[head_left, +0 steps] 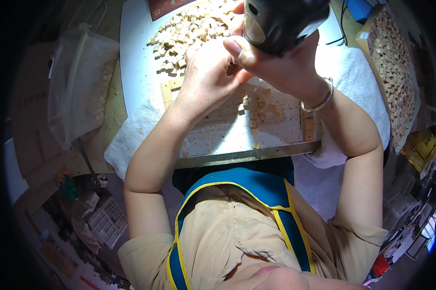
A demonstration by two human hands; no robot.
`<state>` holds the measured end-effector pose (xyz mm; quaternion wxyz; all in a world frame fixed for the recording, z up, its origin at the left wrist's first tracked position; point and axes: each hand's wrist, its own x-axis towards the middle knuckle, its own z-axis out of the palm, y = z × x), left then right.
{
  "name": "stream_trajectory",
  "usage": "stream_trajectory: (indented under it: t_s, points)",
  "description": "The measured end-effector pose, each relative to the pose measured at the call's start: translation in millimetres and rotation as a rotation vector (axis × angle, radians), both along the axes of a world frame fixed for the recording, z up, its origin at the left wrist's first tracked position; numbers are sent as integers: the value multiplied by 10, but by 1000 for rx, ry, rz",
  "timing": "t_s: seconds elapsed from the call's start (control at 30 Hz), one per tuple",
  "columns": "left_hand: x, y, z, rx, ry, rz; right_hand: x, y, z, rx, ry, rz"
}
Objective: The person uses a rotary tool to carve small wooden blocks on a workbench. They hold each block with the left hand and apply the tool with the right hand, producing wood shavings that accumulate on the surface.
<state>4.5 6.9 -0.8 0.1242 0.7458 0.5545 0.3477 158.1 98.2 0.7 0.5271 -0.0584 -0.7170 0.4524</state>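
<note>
Our left hand [208,79] is narrowed, fingers curled, above the middle of a white work surface [136,63], close against our right hand [285,70]; we cannot tell what either holds, as a rounded black device [285,24] hides much of the right. Just beyond the left hand, toward the surface's far left corner, lies a brightly lit heap of small wooden cubes [189,36]. Nearer us, between the hands and the front edge, we see a few loose cubes [244,104]. A white towel [355,72] covers the right edge, beneath our right forearm.
</note>
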Motion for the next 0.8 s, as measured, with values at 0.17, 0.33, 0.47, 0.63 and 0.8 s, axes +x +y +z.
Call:
stream_trajectory:
  t_s: [0.17,0.33,0.47,0.63,0.8]
  points:
    - [3,48,-46,54,-69,-38,53,-52,-24,-64,-56,-100]
    - [-28,11,-17,-85,-90,-127,213,70,238,-513,211,12]
    - [-125,-164,363,-210,104,-253,171,226,370,-408,331,-93]
    - [1,-253,376,-60,16,-365,109,261,394,-385,368,-89]
    - [438,-526,394,-50,300,-555,160,305,425,-436,319,-190]
